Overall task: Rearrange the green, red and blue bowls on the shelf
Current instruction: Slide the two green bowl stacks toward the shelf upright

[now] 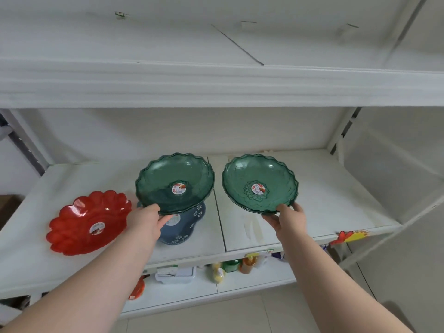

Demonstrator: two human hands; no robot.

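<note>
Two translucent green bowls with wavy rims are held up over the white shelf [324, 188]. My left hand [146, 221] grips the near rim of the left green bowl [168, 176], which hovers above a blue bowl [185, 227] with white flowers. My right hand [289, 218] grips the near rim of the right green bowl [269, 174], tilted toward me. A red scalloped bowl [81, 217] rests on the shelf at the left. Each bowl carries a round sticker in its middle.
Another white shelf [216, 85] runs overhead. The lower shelf [192, 289] holds bottles and small packages. A red and yellow tag [348, 235] sticks to the shelf's front edge at the right. White uprights stand at both sides.
</note>
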